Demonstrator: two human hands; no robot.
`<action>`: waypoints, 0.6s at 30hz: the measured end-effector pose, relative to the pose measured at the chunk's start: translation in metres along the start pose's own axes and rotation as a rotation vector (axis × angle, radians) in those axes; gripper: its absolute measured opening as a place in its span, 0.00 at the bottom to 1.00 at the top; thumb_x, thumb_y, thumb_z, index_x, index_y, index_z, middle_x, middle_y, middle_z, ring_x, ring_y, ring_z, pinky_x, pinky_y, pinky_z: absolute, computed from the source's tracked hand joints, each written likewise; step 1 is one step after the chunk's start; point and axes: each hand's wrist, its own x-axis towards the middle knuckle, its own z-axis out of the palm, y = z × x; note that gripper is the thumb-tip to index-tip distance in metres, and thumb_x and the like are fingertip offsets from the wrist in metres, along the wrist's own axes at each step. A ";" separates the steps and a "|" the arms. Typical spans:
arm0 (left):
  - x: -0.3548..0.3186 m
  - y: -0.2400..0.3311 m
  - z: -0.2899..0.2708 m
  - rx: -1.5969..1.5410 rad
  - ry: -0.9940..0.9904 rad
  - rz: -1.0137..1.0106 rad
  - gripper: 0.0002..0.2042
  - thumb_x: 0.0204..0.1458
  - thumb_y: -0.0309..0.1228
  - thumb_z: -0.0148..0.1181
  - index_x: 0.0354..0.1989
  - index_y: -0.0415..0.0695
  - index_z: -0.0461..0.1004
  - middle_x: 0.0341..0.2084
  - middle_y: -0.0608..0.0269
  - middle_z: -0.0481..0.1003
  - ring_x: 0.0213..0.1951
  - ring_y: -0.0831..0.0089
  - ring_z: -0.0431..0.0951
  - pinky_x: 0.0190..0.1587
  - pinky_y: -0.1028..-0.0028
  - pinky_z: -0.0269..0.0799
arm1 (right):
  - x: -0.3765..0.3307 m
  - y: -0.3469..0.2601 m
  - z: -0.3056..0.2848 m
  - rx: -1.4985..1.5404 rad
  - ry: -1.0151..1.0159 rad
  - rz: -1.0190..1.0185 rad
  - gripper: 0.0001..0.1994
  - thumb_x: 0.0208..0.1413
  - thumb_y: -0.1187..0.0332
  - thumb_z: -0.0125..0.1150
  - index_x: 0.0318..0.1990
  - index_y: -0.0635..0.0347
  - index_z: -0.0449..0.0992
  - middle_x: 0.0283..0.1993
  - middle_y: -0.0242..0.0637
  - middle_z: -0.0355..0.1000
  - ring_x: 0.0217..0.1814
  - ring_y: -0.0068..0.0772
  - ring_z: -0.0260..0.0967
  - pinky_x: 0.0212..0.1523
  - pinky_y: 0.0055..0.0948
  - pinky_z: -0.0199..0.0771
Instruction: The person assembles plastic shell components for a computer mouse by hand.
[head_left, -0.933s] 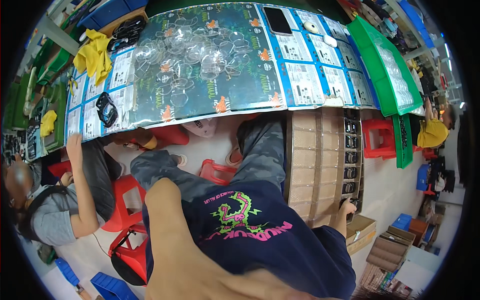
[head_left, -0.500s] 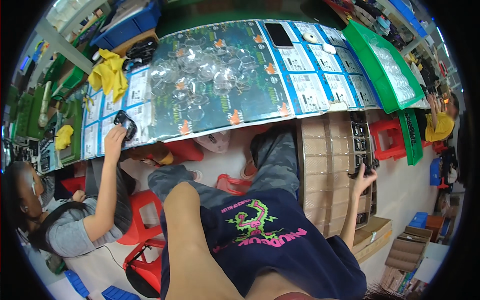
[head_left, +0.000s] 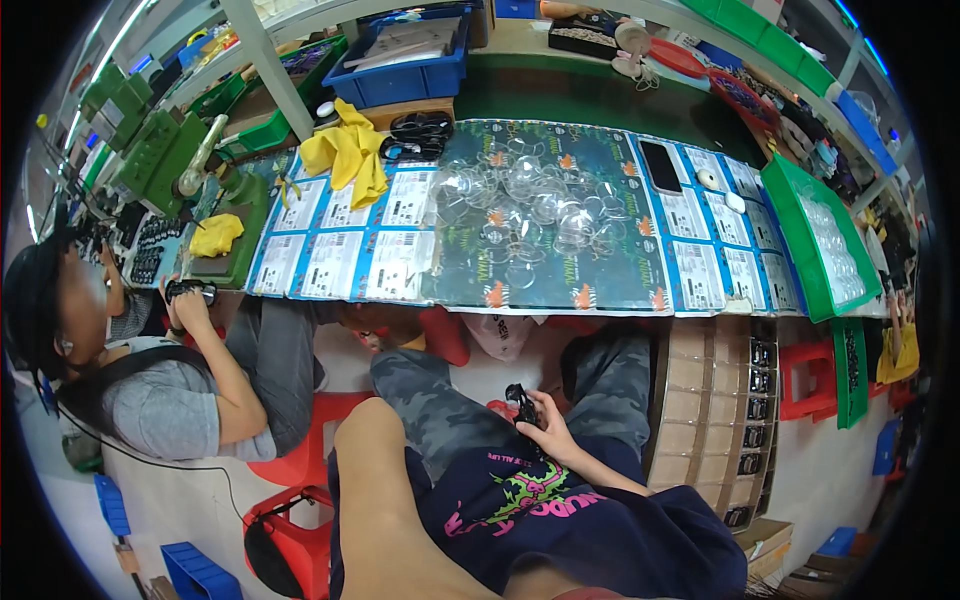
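Observation:
My right hand (head_left: 548, 428) is closed around a black glasses frame (head_left: 520, 404) above my lap, close to the camouflage trousers. Its thumb and fingers grip the frame, part of which they cover. My left arm (head_left: 375, 490) comes up from the lower edge with its elbow toward the table; the hand itself is hidden. In front of me, many round clear lenses (head_left: 540, 195) lie loose on the dark printed mat (head_left: 600, 270). To my right, a partitioned cardboard box (head_left: 690, 400) has more black glasses frames (head_left: 757, 408) in its right-hand column.
On the left a co-worker in a grey shirt (head_left: 165, 405) holds black glasses. The table also bears yellow cloths (head_left: 350, 155), a phone (head_left: 660, 166), and a green tray (head_left: 815, 240) of clear lenses. Red stools (head_left: 810, 375) and a green machine (head_left: 160, 160) stand around.
My right hand has moved from the box at the right to my lap with a black glasses frame. The co-worker's hand has drawn back from the table with glasses. The view has shifted.

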 end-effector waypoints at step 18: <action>-0.445 0.203 -0.361 1.113 0.638 -0.848 0.24 0.54 0.30 0.37 0.61 0.52 0.46 0.62 0.65 0.46 0.60 0.65 0.51 0.57 0.61 0.50 | -0.037 0.035 0.016 0.437 0.376 0.161 0.15 0.54 0.67 0.50 0.46 0.64 0.62 0.34 0.36 0.66 0.31 0.28 0.70 0.31 0.24 0.71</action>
